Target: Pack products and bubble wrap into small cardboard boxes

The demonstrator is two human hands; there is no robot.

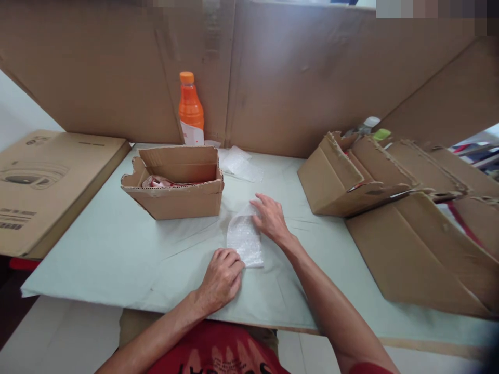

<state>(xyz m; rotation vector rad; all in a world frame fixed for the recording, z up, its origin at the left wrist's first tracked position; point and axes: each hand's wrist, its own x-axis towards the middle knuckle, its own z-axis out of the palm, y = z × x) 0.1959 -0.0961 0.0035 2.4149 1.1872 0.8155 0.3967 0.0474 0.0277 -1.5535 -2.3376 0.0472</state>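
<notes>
A small piece of white bubble wrap (245,241) lies on the pale green table cover (117,249) in front of me. My left hand (221,278) rests at its near left corner with the fingers curled, pinching its edge. My right hand (270,218) lies flat on its far right side, fingers stretched out and pressing it down. Just beyond, to the left, stands an open cardboard box (175,188) with something red and white inside.
An orange bottle (191,110) stands at the back against tall cardboard sheets (296,72). More bubble wrap (238,162) lies behind the box. Torn cardboard boxes (366,176) and a flat sheet (413,254) fill the right side. A printed carton (42,182) lies left.
</notes>
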